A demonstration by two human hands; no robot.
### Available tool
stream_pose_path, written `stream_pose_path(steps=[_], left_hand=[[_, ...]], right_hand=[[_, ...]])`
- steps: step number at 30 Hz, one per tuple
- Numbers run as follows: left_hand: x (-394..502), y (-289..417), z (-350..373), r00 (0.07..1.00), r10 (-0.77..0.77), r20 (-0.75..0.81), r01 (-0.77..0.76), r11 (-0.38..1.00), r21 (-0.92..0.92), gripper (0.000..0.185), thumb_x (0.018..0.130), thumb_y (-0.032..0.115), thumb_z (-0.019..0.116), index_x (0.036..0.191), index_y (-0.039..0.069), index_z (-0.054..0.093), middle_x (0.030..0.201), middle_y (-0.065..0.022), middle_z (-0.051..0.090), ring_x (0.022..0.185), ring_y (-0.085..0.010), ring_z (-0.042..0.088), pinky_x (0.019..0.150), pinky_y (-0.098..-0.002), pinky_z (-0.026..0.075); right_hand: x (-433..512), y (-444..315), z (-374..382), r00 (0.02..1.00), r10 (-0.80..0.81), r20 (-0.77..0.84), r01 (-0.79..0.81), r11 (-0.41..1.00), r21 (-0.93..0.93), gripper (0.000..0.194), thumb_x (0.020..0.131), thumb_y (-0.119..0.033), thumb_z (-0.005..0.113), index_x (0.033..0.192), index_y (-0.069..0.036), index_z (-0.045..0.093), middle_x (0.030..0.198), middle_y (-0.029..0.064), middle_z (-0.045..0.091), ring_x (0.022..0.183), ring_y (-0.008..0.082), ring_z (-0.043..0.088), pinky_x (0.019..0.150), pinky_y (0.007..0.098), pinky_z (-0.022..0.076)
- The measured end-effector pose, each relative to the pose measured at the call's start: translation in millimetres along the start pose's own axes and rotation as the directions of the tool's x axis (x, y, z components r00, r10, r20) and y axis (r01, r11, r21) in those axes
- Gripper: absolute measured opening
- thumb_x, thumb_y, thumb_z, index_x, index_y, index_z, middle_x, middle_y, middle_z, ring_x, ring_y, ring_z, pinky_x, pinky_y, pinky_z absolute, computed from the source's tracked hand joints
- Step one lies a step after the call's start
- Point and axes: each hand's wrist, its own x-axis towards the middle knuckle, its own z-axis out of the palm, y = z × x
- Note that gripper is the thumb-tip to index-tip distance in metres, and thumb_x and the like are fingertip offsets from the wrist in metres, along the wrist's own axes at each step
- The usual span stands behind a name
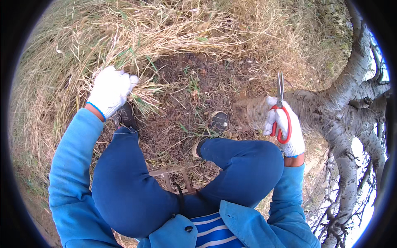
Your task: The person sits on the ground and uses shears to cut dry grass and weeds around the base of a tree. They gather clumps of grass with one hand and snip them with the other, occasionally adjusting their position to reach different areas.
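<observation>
My left hand [112,90], in a white knit glove with a blue cuff edge, is closed around a bunch of dry and green grass [145,96]. The cut-looking ends of the bunch stick out to the right of the fist, above my left shoe. My right hand [287,130], gloved the same way, holds scissors [280,102] with red handles. Their blades point away from me and look slightly apart. Bare dark soil [198,80] with bits of straw lies between the two hands.
Long dry grass [173,28] stands and leans ahead and to the left. A tree trunk [307,105] with pale, rough bark forks into thick branches [344,161] at the right, close behind my right hand. Below my seat is a slatted frame [169,181]. My shoe [219,121] rests on the soil.
</observation>
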Motion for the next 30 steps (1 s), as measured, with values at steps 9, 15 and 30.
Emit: stream_pose_path(steps=[9,15,30], left_hand=[[-32,40,47,0.994,-0.103,-0.042,0.096,0.985,-0.145,0.009,0.093,0.016,0.056,0.090,0.019,0.065,0.076,-0.0038,0.062,0.077,-0.0234,0.062,0.074,-0.0381,0.044],[-36,40,49,0.983,-0.099,-0.157,0.073,0.984,-0.163,0.013,0.092,0.018,0.058,0.085,0.020,0.070,0.072,-0.0039,0.065,0.072,-0.0244,0.064,0.069,-0.0388,0.045],[-103,53,24,0.911,-0.344,-0.229,0.289,0.926,-0.243,0.009,0.087,0.015,0.056,0.089,0.014,0.065,0.070,-0.0104,0.067,0.074,-0.0300,0.068,0.068,-0.0454,0.048]], right_hand=[[-26,-13,17,0.979,-0.131,-0.156,0.037,0.869,-0.494,0.046,0.094,-0.021,0.072,0.133,0.000,0.058,0.105,0.0035,0.066,0.083,0.0092,0.060,0.073,0.0254,0.0509],[-22,-15,22,0.923,-0.384,0.012,0.224,0.514,-0.828,0.058,0.089,-0.041,0.077,0.128,-0.002,0.060,0.102,0.0181,0.069,0.093,0.0275,0.068,0.086,0.0365,0.0521],[-26,0,-3,0.883,-0.467,-0.048,0.156,0.389,-0.908,0.064,0.085,-0.058,0.072,0.118,-0.005,0.060,0.103,0.0250,0.069,0.098,0.0451,0.066,0.085,0.0489,0.0511]])
